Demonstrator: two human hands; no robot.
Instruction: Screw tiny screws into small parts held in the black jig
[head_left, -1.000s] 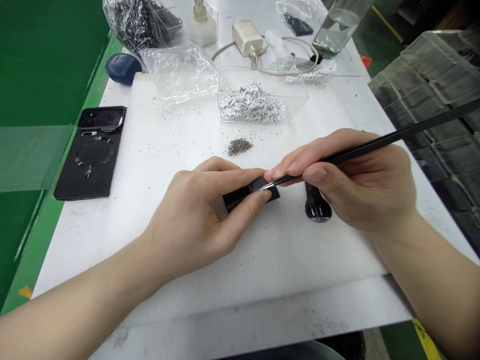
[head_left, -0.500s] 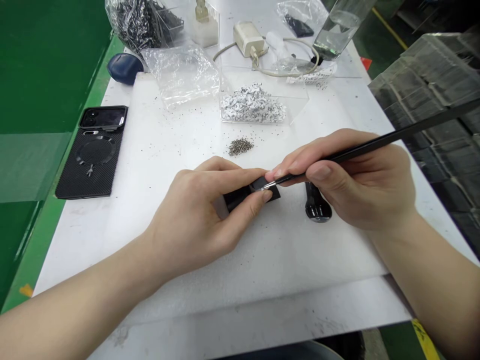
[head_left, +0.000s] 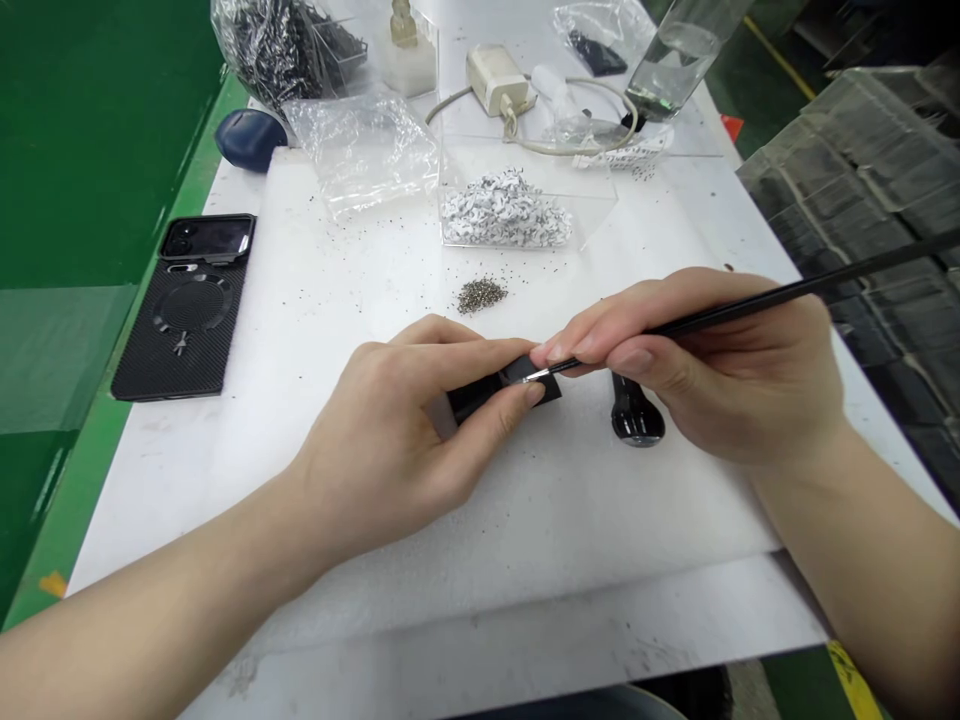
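Note:
Between thumb and fingers, my left hand grips a small black block over the white mat. My right hand is closed around a long thin black tool, whose silvery tip touches the top of the block near its right end. The fingertips of both hands nearly meet there. Just below my right hand lies a glossy black rounded object, partly covered by the fingers. Beyond the block sits a small pile of tiny metallic pieces.
Behind the pile, a clear tray holds small white pieces. A black phone and a blue object lie at the left. Plastic bags, a white charger with cable and a clear container stand at the back.
My right hand has shifted slightly right and down, and the tool's shaft lies at a lower angle. My left hand keeps its grip on the block.

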